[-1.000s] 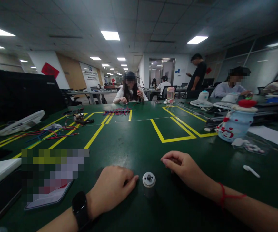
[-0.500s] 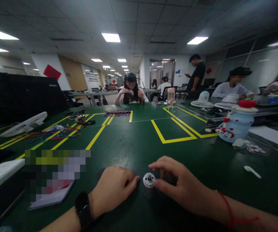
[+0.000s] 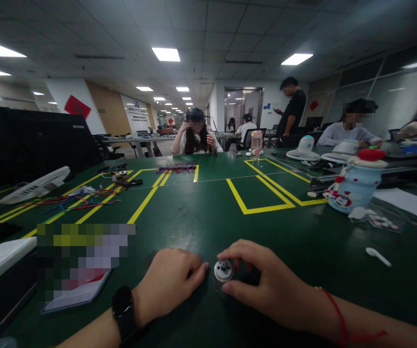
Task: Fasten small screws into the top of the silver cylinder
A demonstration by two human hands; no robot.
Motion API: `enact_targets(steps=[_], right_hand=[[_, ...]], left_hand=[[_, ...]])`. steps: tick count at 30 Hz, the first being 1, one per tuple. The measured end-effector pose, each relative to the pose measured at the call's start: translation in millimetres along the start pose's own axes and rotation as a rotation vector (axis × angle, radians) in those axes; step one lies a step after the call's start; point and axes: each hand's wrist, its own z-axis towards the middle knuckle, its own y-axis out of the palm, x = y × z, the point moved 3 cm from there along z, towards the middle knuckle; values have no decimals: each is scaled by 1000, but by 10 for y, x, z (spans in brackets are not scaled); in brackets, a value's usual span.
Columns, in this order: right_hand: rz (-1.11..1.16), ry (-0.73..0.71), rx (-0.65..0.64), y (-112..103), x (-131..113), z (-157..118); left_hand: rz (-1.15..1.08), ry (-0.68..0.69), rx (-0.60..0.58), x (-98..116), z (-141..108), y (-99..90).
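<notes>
A small motor [image 3: 223, 271] stands upright on the green table, with a silver round top, a short dark shaft and holes around it. My right hand [image 3: 262, 278] curves about it from the right, index fingertip at its far edge and thumb at its near edge. The motor's lower body is in shadow and hard to make out. Just left of the motor, my left hand [image 3: 172, 278] rests on the table with its fingers curled under and the thumb pointing at the motor. Nothing shows in it, and a gap separates it from the motor.
A card in a clear sleeve [image 3: 81, 292] lies left, partly blurred out. Loose wires [image 3: 85, 199] are farther left. To the right are a blue snowman cup [image 3: 357, 186], a white earbud [image 3: 378, 256] and a small bag [image 3: 384, 222]. Across the table sits a person [image 3: 196, 137].
My right thumb and index finger have moved left and closed in around the motor's top. My left hand stays almost still. The person opposite has raised a hand to their head.
</notes>
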Motion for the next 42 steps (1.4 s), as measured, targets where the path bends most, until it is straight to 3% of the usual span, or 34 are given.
enact_targets(steps=[8,13,15,21,28,31,35,37,40,42], right_hand=[[1,-44,90,-29,-89,76],[4,10,125,-129,-70,83],[-19,28,104,-177,-10,53],[-212,45,-112,-157,246,-76],[-205,25,-105,-156,231,-100],[-42,126,3,-258,294,-49],[242,298,356,-463,617,40],[332,342,468,-519,790,72],[341,367,463,-526,881,91],[247,347,349,-491,795,83]], left_hand=[[5,-25,-8,1,-12,5],[1,-19,-11,2,-3,0],[6,-15,-10,-1,-6,0],[3,2,-9,-10,-19,2],[-19,21,-3,-16,-10,3],[-30,19,-12,-19,-12,5],[-25,19,-13,-26,-12,8],[-15,21,-17,-27,-12,11],[-13,22,-30,-22,-9,15],[-16,19,-35,-17,-5,14]])
